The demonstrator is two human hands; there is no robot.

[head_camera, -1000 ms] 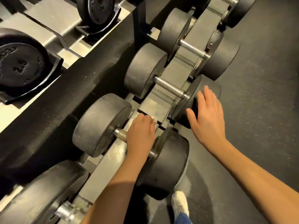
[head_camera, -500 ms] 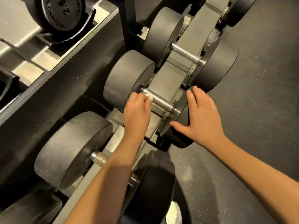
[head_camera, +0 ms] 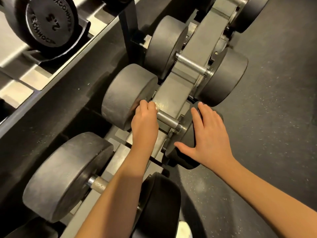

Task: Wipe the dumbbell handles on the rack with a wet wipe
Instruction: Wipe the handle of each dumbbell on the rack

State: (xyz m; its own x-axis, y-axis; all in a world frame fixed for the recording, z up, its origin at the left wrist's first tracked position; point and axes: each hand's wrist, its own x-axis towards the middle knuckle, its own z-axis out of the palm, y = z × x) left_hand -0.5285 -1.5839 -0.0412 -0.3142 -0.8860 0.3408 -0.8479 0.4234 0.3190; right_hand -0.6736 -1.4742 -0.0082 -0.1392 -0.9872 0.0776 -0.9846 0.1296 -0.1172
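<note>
Below and to the right, dark speckled floor point(head_camera: 274, 117); across it, the grey rack point(head_camera: 197, 48) running diagonally up the view and carrying a row of black dumbbells. Largest in view, the nearest dumbbell point(head_camera: 66, 176), its knurled bar point(head_camera: 99, 184) gripped a second ago, now bare. Next along, the middle dumbbell point(head_camera: 127, 97), lying across the rack. Upper left, a round weight plate point(head_camera: 51, 19) marked 2.5, seated in its own cradle on a higher shelf. Right hand point(head_camera: 207, 134) laid flat on the outer head of the middle dumbbell, fingers straight and spread, thumb out, holding nothing; placed much as half a second ago. Left hand point(head_camera: 144, 121) curled round the inner end of that dumbbell's handle point(head_camera: 167, 118), just beside the inner head, fingers closed on the wet wipe point(head_camera: 158, 105); same handle as half a second ago. Wipe visible only as a small pale scrap at the fingertips, pressed against the handle. Rest of the handle exposed toward the right hand.
</note>
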